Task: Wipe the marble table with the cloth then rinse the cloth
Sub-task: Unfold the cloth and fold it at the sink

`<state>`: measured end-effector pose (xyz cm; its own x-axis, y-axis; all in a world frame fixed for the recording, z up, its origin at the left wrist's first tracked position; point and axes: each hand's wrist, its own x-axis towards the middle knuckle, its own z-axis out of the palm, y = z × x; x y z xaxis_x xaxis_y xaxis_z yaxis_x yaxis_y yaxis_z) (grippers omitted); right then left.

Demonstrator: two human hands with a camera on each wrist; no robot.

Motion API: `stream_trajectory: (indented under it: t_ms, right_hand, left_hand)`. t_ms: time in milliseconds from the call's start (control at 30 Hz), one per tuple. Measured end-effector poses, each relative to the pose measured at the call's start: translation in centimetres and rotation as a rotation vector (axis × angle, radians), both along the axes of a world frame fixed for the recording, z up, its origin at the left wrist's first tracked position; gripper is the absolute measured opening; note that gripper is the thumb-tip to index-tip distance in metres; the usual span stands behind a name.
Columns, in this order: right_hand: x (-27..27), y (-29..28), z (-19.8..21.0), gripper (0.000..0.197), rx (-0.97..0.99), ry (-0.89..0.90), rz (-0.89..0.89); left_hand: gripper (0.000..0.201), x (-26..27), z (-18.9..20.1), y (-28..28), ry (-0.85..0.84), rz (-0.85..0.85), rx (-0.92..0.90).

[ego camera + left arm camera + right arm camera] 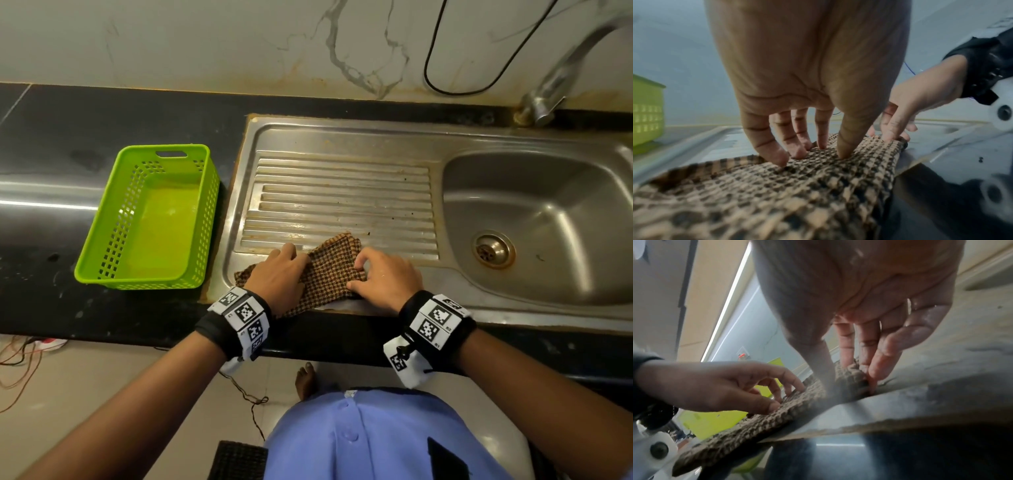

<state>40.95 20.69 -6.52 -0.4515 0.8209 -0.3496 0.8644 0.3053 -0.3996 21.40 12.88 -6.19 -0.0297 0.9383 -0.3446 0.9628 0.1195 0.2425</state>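
A brown and black checked cloth point(329, 274) lies on the front of the steel drainboard point(342, 192), its near end hanging over the counter edge. My left hand point(291, 257) rests on the cloth's left part. In the left wrist view its arched fingers and thumb point(842, 152) press their tips into the cloth point(777, 194), with no fabric caught between them. My right hand point(359, 270) is at the cloth's right edge. The right wrist view shows its thumb and fingers point(875, 366) pinching a bunched fold of the cloth point(849, 378).
The sink basin point(548, 222) with its drain point(493, 250) lies to the right, under a steel tap point(561, 75). A green plastic basket point(113, 219) stands on the black countertop point(51, 154) to the left. A black cable point(428, 68) hangs on the wall.
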Motion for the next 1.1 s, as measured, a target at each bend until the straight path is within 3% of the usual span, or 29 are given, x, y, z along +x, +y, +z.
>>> stream_trajectory:
  t_ms: [133, 267, 367, 467, 567, 767, 900, 1033, 1100]
  right_hand:
    - [-0.2, -0.3, -0.7, 0.031, -0.082, 0.136, -0.126]
    - [-0.6, -0.4, -0.8, 0.031, -0.125, 0.292, -0.241]
    - [-0.8, -0.5, -0.6, 0.033, -0.126, 0.364, -0.273]
    - [-1.0, -0.7, -0.7, 0.037, -0.160, 0.459, -0.334]
    - [-1.1, -1.3, -1.1, 0.040, -0.198, 0.630, -0.451]
    - [-2.4, -2.2, -1.0, 0.034, -0.133, 0.832, -0.581]
    - [-6.3, -2.4, 0.7, 0.032, -0.117, 0.958, -0.390]
    - [-9.8, -3.8, 1.7, 0.027, 0.016, 0.896, 0.054]
    - [-10.6, -4.9, 1.5, 0.026, 0.057, 0.860, 0.303]
  left_hand:
    - [0.052, -0.5, -0.1, 0.3, 0.032, -0.017, -0.036]
    - [0.066, -0.9, 0.5, 0.0, -0.045, 0.002, -0.001]
    - [0.054, -1.9, 1.5, -1.3, -0.046, 0.087, 0.090]
    - [0.046, -3.4, 1.7, -3.8, -0.001, 0.153, 0.071]
    - [0.056, -4.4, 1.3, -6.2, 0.041, 0.188, 0.014]
    - [0.069, -4.2, 0.4, -7.6, -0.068, 0.237, 0.027]
    - [0.073, -4.6, 0.3, -7.6, -0.112, 0.270, 0.049]
    - [0.074, -5.6, 0.4, -7.7, -0.277, 0.339, 0.045]
    - [0.059, -6.5, 0.2, -7.9, -0.454, 0.404, 0.131]
